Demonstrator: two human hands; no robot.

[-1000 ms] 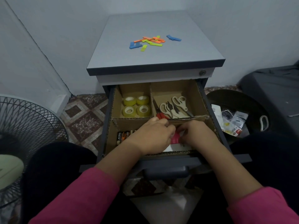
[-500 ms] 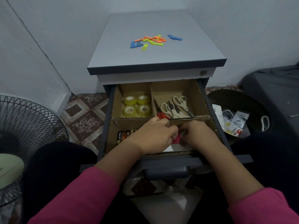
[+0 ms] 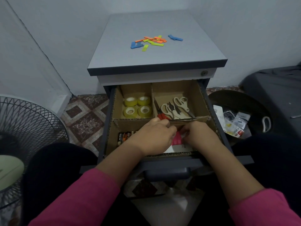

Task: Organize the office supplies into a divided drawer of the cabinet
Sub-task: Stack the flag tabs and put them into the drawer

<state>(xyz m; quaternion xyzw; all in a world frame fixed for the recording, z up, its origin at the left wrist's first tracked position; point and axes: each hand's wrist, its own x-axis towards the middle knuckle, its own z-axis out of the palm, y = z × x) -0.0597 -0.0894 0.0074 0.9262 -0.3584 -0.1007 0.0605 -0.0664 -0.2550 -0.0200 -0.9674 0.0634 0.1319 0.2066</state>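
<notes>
Both hands meet at frame centre in the drawer [image 3: 197, 98]'s front compartment — left hand [image 3: 153, 136] and right hand [image 3: 199, 136] curl, knuckles up, pinching a red packet [image 3: 176, 139] between them.

Tape rolls [image 3: 137, 106] left of scissors [image 3: 176, 107], batteries [image 3: 124, 137] before.

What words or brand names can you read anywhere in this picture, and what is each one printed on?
"ACTOLL", roughly; the letters are small and I am unsure of them: on the black and orange batteries in the drawer's near left compartment.
Red label starting "STA": on a packet in the bin to the right; the rest is too blurred to read.
Red and white package between the hands: print too blurred to read.
</notes>
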